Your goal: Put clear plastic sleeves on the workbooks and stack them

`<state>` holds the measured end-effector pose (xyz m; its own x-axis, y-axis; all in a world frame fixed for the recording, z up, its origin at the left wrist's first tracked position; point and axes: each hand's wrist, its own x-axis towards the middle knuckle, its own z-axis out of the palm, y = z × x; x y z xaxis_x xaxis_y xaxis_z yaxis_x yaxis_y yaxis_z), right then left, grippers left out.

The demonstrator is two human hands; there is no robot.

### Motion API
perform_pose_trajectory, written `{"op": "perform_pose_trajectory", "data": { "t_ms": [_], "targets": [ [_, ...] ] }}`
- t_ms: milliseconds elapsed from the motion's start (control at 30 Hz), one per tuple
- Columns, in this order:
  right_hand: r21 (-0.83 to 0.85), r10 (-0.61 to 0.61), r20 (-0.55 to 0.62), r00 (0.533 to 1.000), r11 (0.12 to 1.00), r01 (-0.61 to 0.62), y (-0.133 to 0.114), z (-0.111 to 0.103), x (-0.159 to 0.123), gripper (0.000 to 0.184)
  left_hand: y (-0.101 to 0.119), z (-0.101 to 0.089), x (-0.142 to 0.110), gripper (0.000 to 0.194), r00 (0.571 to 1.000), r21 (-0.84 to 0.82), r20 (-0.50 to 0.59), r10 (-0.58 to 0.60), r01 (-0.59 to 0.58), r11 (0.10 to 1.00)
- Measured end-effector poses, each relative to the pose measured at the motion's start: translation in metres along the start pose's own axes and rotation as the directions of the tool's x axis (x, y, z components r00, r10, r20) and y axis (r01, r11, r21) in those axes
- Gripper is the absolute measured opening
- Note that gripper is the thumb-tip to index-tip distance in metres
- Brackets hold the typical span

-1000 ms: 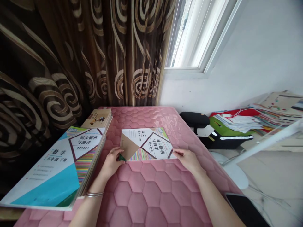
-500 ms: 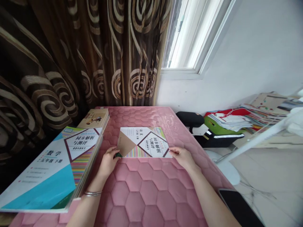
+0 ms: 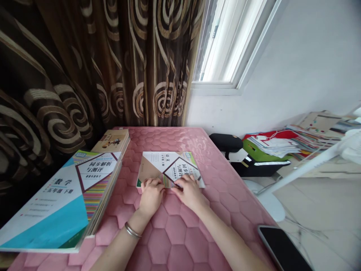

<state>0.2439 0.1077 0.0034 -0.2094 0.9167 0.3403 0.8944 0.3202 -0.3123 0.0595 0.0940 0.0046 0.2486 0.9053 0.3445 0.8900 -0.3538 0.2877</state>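
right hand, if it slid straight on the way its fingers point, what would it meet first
The right hand already rests on the workbook; its fingers point up-left, so it would likely cross the cover toward the left hand, though depth is unclear.

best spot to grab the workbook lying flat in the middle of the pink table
Probably the near long edge of the workbook, coming from the person's side. It lies flat on the pink table, so there is nothing to pinch from above; a thin edge must be lifted first. The left hand and right hand rest side by side on that edge, and the bare table in front leaves room for a grip.
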Motion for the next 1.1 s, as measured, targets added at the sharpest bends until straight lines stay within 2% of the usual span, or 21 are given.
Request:
{"op": "perform_pose_trajectory", "data": {
  "t_ms": [100,233,433,533,667,867,1100],
  "targets": [
    [-0.034,-0.037,-0.011,0.999,0.999,0.036,-0.015,0.009,-0.001,0.013,0.004,0.002,0.003,0.016,1.0,0.026,-0.013,-0.001,0.001,1.0],
    [-0.035,0.003,-0.03,1.0,0.999,-0.004,-0.005,0.01,-0.002,0.014,-0.004,0.0,0.002,0.014,0.996,0.054,-0.064,-0.068,0.071,0.996],
    [-0.024,0.019,0.006,1.0,1.0,-0.019,0.033,-0.003,-0.003,0.014,-0.036,-0.014,-0.004,0.008,0.983,0.092,-0.1,-0.157,0.166,0.982],
    [-0.022,0.037,0.047,0.998,0.999,-0.036,0.056,-0.012,-0.002,0.016,-0.063,-0.022,-0.005,0.003,0.968,0.021,-0.077,-0.239,0.241,0.97],
    [0.025,0.009,0.085,0.996,1.0,-0.011,0.087,-0.023,-0.002,0.02,-0.093,-0.025,-0.006,0.009,0.947,-0.11,-0.027,-0.319,0.314,0.943],
    [0.102,-0.029,0.129,0.991,0.995,0.016,0.114,-0.029,-0.005,0.024,-0.106,-0.025,-0.007,0.017,0.971,-0.213,0.011,-0.238,0.235,0.948],
    [0.132,-0.028,0.207,0.978,0.991,0.0,0.115,-0.034,-0.007,0.032,-0.108,-0.026,-0.006,0.026,0.986,-0.225,0.034,-0.162,0.166,0.96]
  ]
}}
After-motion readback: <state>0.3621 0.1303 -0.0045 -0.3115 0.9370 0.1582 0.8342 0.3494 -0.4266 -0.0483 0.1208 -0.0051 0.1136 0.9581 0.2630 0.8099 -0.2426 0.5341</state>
